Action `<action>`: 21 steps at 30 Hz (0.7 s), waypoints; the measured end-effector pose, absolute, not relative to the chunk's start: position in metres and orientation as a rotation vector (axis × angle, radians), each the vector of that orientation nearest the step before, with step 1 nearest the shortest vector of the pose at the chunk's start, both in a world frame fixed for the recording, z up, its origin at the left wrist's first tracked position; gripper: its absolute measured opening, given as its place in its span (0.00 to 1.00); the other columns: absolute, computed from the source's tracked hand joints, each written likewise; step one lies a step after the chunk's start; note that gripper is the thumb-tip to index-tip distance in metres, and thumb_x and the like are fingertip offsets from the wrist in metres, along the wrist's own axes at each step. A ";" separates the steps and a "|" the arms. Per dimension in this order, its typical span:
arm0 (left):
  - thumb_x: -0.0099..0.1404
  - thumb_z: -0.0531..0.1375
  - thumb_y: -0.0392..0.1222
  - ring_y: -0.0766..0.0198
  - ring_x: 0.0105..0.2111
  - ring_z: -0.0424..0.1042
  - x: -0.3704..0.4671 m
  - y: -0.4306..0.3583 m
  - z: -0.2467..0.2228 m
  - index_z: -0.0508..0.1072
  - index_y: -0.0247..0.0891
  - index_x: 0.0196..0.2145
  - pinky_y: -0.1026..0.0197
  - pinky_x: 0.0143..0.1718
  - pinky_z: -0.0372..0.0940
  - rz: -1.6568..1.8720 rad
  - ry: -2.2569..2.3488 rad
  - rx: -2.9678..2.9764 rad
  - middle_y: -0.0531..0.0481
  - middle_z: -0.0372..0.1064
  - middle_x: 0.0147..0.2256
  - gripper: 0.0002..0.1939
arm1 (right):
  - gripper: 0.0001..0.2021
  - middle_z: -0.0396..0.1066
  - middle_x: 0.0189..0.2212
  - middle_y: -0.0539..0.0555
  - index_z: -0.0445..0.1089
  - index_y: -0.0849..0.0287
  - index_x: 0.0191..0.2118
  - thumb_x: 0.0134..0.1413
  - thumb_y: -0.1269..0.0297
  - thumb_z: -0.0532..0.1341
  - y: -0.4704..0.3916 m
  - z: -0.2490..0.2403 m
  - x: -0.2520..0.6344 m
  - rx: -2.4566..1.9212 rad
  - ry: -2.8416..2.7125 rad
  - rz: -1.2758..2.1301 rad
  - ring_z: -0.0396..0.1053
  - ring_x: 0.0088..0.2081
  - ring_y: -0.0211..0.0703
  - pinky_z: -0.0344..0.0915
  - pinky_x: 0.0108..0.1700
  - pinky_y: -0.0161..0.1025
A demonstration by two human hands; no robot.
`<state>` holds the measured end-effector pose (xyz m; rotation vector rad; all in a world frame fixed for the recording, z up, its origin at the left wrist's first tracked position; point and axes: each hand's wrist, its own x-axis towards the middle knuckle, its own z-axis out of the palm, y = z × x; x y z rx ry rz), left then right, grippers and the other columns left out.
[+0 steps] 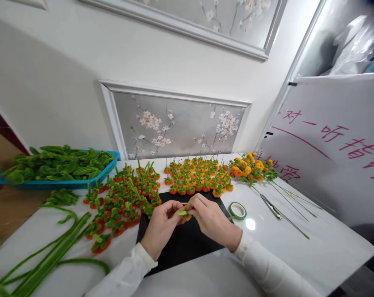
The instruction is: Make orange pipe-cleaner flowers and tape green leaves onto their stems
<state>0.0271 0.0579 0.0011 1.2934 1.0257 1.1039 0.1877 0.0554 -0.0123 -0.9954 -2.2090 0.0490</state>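
Note:
Over a black mat, my left hand and my right hand come together around a small orange pipe-cleaner flower. A bright green tip sticks out of it between my fingers. Both hands are closed in a pinch on the flower, and the fingers hide much of it. To the left stand rows of red-orange flowers with green stems. Yellow-orange flowers are lined up behind the mat. A roll of green tape lies just right of my right hand.
A blue tray of green fuzzy leaves sits at the back left. Long green pipe cleaners lie at the front left. At the right are a bunch of finished-looking flowers, pliers and thin wire stems. A wall stands behind the table.

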 end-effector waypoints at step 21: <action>0.58 0.60 0.44 0.63 0.26 0.69 0.023 0.087 -0.002 0.71 0.38 0.28 0.65 0.29 0.64 1.150 1.172 1.687 0.52 0.70 0.25 0.07 | 0.05 0.69 0.32 0.52 0.68 0.60 0.36 0.59 0.72 0.54 0.071 0.007 0.187 -1.188 -2.091 0.215 0.67 0.34 0.37 0.61 0.35 0.31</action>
